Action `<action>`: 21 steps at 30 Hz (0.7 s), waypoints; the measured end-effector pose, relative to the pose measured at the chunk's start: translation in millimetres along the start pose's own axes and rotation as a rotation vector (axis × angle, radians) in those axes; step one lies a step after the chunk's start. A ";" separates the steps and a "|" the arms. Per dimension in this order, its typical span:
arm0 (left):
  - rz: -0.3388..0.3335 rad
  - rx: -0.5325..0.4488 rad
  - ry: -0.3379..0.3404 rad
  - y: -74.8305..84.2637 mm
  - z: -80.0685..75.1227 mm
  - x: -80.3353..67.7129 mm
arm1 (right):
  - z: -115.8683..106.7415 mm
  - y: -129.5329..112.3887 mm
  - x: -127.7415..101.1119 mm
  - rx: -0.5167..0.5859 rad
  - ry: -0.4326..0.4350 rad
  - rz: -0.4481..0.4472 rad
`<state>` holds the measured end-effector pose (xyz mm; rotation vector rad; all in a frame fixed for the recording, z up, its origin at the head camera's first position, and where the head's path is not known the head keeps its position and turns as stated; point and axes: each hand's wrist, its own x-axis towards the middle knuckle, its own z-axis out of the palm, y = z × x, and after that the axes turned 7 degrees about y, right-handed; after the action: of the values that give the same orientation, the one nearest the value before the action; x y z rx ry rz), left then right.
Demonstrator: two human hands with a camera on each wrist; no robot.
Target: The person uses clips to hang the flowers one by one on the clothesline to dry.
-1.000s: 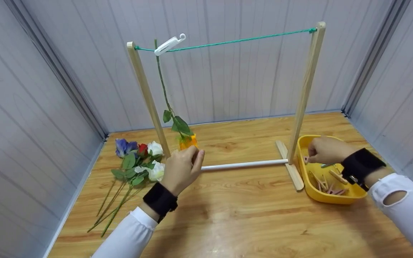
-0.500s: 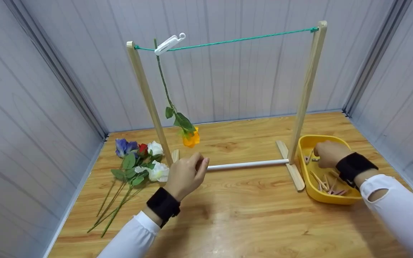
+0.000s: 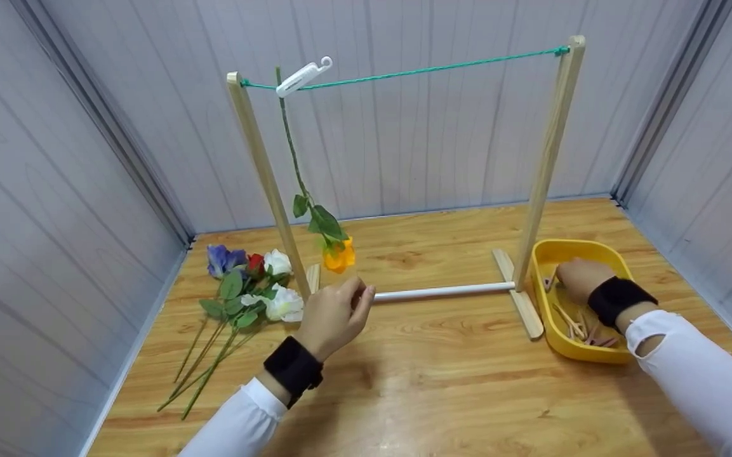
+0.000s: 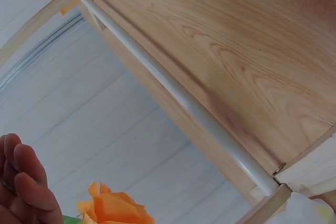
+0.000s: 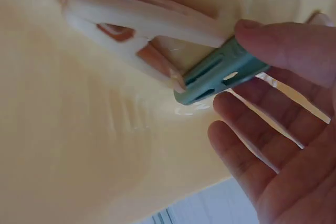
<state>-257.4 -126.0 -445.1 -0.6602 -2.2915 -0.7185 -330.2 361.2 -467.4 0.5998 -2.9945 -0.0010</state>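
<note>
My right hand [image 3: 585, 279] reaches into a yellow basin [image 3: 594, 353]. In the right wrist view its thumb and fingers pinch a green clothespin [image 5: 223, 72], whose tip lies against a pale pink clothespin [image 5: 142, 11]. My left hand [image 3: 334, 314] hovers with loosely curled fingers and holds nothing, just below and in front of an orange flower [image 3: 339, 256]. That flower hangs upside down, its stem caught by a white clothespin [image 3: 302, 79] on a green string [image 3: 429, 71]. The left wrist view also has the orange flower beside the left fingers [image 4: 31, 166].
A wooden frame with left post [image 3: 267, 178] and right post [image 3: 550, 158] carries the string; a white rod [image 3: 448, 292] joins its feet. Left of it lie several flowers on the table: a purple one [image 3: 225, 260], a red one [image 3: 256, 263] and white ones [image 3: 285, 303]. Walls enclose the table.
My right hand has moved deeper into the basin, and more of its wrist is over it. My left hand has drawn down and right from the orange flower, which has swung slightly.
</note>
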 end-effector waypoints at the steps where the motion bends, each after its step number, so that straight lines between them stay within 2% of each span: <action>1: 0.000 0.001 0.000 0.0 0.0 -0.4 | 1.5 0.4 0.6 0.007 0.015 -0.009; 6: -0.004 -0.003 -0.009 0.3 -0.7 -2.6 | 4.2 2.5 3.4 0.020 0.041 -0.034; 11: -0.019 -0.022 -0.018 -0.2 0.1 -4.1 | -2.3 6.3 5.1 0.079 0.003 0.012; 14: -0.023 -0.036 -0.020 0.1 0.6 -5.5 | -10.6 9.6 4.7 0.127 0.010 0.029; 18: -0.041 -0.064 -0.033 1.9 0.1 -6.6 | -25.9 11.2 1.5 0.224 0.037 0.070; 21: -0.069 -0.085 -0.053 4.5 -1.1 -5.5 | -38.1 7.9 -0.9 0.338 0.057 0.118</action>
<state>-250.5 -124.9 -446.7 -0.6482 -2.3527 -0.8440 -329.2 369.4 -429.4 0.4385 -2.9876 0.5288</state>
